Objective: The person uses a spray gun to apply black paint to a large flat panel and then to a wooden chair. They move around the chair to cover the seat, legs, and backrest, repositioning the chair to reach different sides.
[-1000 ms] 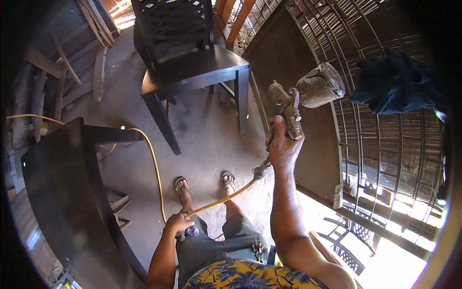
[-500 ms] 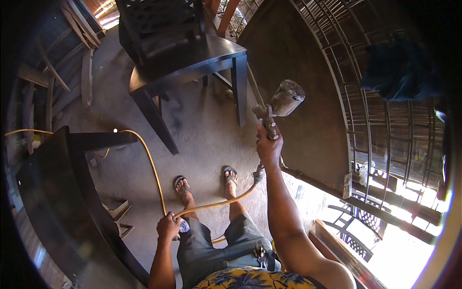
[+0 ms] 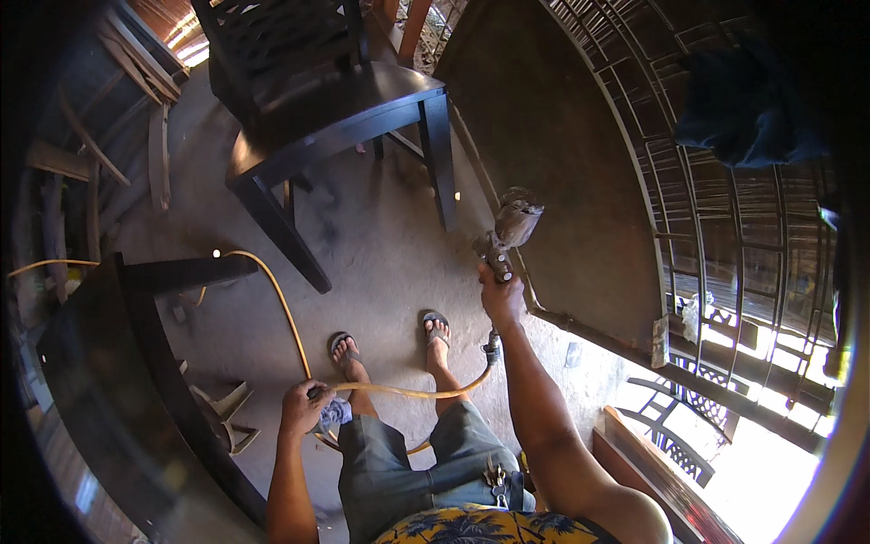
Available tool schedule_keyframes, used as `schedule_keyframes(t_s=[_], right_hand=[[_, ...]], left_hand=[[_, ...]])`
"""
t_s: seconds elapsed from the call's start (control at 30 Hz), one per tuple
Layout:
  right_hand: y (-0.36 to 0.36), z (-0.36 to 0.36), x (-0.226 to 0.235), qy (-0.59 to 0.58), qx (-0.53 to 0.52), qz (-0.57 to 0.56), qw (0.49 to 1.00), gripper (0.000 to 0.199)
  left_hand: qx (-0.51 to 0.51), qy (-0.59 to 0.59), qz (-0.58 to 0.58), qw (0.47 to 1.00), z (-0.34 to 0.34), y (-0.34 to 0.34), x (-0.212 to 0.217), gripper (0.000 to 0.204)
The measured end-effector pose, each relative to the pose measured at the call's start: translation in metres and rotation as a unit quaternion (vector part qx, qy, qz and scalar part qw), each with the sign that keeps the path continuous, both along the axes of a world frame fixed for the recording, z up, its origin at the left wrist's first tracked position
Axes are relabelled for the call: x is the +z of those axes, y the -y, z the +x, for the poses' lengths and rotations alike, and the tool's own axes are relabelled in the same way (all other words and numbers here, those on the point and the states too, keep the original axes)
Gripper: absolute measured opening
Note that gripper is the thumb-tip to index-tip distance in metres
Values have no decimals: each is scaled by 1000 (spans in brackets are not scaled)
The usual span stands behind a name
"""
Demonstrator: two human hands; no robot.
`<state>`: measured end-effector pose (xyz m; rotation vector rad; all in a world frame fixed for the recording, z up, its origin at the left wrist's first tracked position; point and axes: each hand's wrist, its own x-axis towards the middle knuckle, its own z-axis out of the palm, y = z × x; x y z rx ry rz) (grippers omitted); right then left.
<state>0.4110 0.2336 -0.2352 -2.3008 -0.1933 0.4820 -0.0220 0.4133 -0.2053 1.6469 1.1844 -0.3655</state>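
My right hand (image 3: 503, 297) grips a spray gun (image 3: 495, 258) by its handle, out in front of me. The gun's paint-stained metal cup (image 3: 519, 222) points up and to the right. From the bottom of the handle a yellow air hose (image 3: 412, 393) curves across to my left hand (image 3: 303, 406). That hand is closed round the hose, with a bunched pale greyish-purple cloth (image 3: 336, 413) hanging beside its fingers. Beyond the gun, to the left, stands a dark chair (image 3: 349, 104) with a glossy seat and a lattice back.
Another dark piece of furniture (image 3: 127, 363) lies at the left, one leg sticking out. The hose loops over the concrete floor (image 3: 254, 335). A large dark panel (image 3: 571, 181) leans near a metal grille (image 3: 739, 218) on the right. Wood scraps (image 3: 161, 154) stand far left.
My right hand has drawn the spray gun slightly nearer and left, with its cup turned more upright. My left hand has shifted left and up, and more of the cloth shows.
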Motion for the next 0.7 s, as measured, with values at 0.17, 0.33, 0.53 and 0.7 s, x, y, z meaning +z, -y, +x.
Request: schedule_keyframes(t_s=[0.17, 0.33, 0.53, 0.7], right_hand=[[-25, 28, 24, 89, 43, 98, 990, 28], [-57, 51, 75, 62, 56, 118, 989, 30], [-87, 56, 123, 42, 57, 178, 981, 28], [-94, 58, 144, 54, 60, 222, 972, 26]], left_hand=[[31, -1, 133, 991, 42, -5, 15, 34], [68, -21, 185, 980, 67, -5, 17, 34], [101, 18, 236, 966, 79, -13, 28, 31], [86, 51, 298, 949, 93, -30, 52, 29]])
